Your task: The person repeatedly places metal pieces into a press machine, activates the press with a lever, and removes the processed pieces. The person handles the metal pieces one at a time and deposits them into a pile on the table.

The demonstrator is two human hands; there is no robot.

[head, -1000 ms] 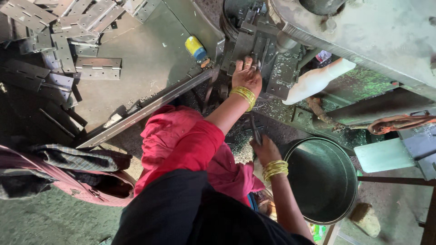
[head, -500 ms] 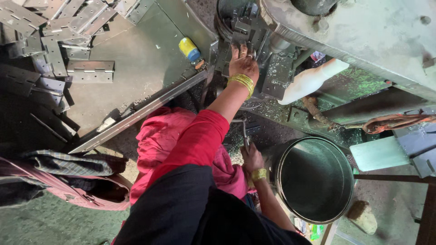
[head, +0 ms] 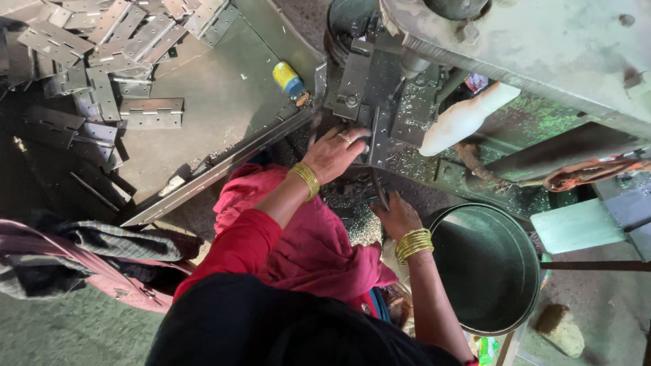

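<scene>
Our left hand (head: 333, 153) grips a hinge (head: 364, 144) at the press (head: 380, 88); right hand (head: 397, 215) grasps a rod (head: 377, 190) beside the bucket (head: 489, 268).

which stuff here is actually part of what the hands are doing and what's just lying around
In use:
left hand on the machine's metal fixture
right hand on a thin dark rod

Lying about:
hinge pile
yellow-blue spool
white bottle
metal bucket

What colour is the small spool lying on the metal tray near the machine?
Yellow with a blue end; the spool shows clearly in the head view, on the tray.
</scene>
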